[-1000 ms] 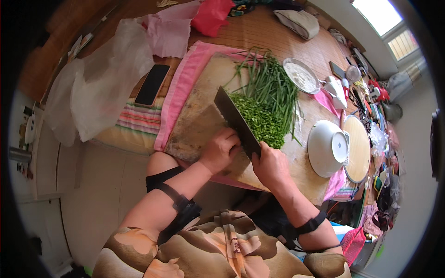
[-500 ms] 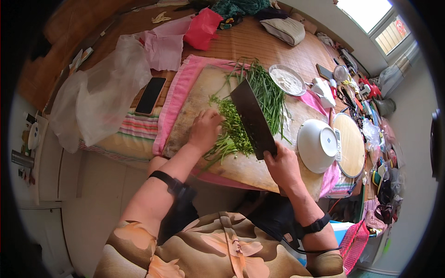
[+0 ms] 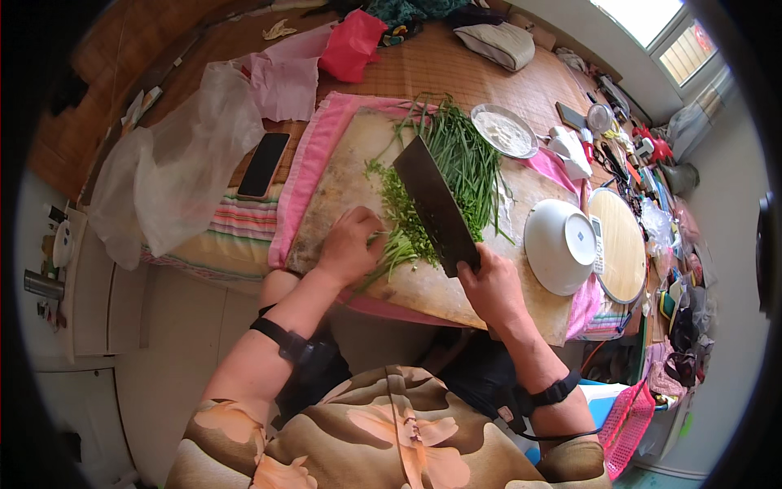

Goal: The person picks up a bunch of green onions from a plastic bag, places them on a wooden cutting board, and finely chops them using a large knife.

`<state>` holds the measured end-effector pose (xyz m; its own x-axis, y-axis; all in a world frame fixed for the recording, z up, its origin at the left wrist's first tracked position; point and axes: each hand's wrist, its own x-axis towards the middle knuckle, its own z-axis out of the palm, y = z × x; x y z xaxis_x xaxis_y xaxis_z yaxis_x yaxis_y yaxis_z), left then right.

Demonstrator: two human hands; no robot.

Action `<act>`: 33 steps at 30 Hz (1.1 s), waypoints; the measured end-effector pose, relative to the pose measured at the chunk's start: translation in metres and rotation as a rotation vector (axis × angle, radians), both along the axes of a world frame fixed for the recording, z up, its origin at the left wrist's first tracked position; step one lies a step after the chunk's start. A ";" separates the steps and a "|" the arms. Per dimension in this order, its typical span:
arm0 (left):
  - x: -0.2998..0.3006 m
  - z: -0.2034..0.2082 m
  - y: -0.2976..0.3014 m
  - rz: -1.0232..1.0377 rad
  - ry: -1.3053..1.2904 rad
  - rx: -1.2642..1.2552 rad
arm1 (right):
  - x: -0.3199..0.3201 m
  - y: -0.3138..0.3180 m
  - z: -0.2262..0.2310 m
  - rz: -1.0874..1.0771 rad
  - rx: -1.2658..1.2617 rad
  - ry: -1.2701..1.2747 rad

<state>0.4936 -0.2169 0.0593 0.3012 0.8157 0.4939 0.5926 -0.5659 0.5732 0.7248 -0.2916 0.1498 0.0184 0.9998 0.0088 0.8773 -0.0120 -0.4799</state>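
Note:
My right hand (image 3: 494, 287) grips the handle of a broad dark cleaver (image 3: 437, 204), its blade slanting up and left over the greens. Beneath and beside the blade lies a heap of chopped garlic chives (image 3: 399, 205) on a worn wooden cutting board (image 3: 342, 187). Curled at the heap's near left side, my left hand (image 3: 350, 247) has its fingers closed round some pale green chive stems (image 3: 397, 251); the fingertips are partly hidden. Long uncut chives (image 3: 468, 155) are piled to the right of the cleaver, partly covered by the blade.
Right of the chives are a plate of white flour (image 3: 507, 132), an upturned white bowl (image 3: 554, 244) and a round wooden board (image 3: 621, 244). A pink towel (image 3: 297, 196) lies under the cutting board. To the left are a phone (image 3: 265, 165) and a clear plastic bag (image 3: 179, 171). Clutter lines the right edge.
My left hand has drawn slightly left and down, toward the board's near edge. The cleaver has shifted a little left with my right hand.

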 end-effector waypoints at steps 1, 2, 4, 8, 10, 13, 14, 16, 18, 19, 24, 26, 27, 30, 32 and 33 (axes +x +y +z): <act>-0.002 0.000 -0.001 0.005 -0.039 -0.034 | 0.000 -0.001 0.000 0.005 0.001 0.003; 0.000 0.000 0.001 0.009 -0.037 -0.034 | 0.001 -0.002 0.001 0.008 0.020 0.033; 0.010 0.000 0.008 0.026 -0.056 0.064 | 0.002 -0.003 0.001 0.011 0.036 0.062; 0.026 0.002 0.015 0.001 -0.013 0.100 | 0.005 -0.004 0.002 -0.014 0.044 0.061; 0.030 0.001 0.017 0.046 0.043 0.142 | 0.007 -0.004 0.001 -0.011 0.032 0.052; 0.025 -0.003 0.023 0.070 0.065 0.082 | 0.009 -0.005 -0.001 -0.024 0.049 0.079; 0.022 -0.003 0.021 0.063 0.064 0.079 | 0.008 -0.004 0.001 -0.024 0.025 0.057; 0.011 -0.001 0.016 0.067 0.080 0.004 | 0.007 -0.004 0.002 -0.019 0.002 0.037; 0.008 -0.003 0.015 0.017 0.044 -0.001 | 0.006 -0.003 0.001 -0.021 0.030 0.064; 0.005 -0.003 0.014 -0.032 0.006 -0.005 | 0.004 -0.004 0.003 -0.009 0.031 0.067; 0.015 -0.001 0.016 -0.009 -0.037 0.076 | 0.001 -0.002 0.008 -0.009 0.051 0.081; 0.022 -0.003 0.018 -0.047 -0.049 0.065 | 0.001 -0.003 0.008 -0.002 0.059 0.084; 0.028 -0.004 0.020 -0.052 -0.059 0.030 | 0.002 -0.004 0.008 -0.012 0.052 0.076; 0.036 -0.003 0.027 -0.037 -0.037 0.012 | 0.005 -0.004 0.011 -0.024 0.042 0.063; 0.038 -0.005 0.030 -0.021 0.000 0.019 | 0.008 -0.005 0.009 -0.031 0.031 0.063; 0.036 -0.006 0.033 -0.012 -0.019 -0.014 | 0.008 -0.004 0.007 -0.037 0.009 0.089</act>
<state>0.5294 -0.1840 0.0530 0.3014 0.8191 0.4880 0.5752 -0.5644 0.5921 0.7332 -0.2960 0.1571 0.0567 0.9983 0.0144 0.8303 -0.0391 -0.5559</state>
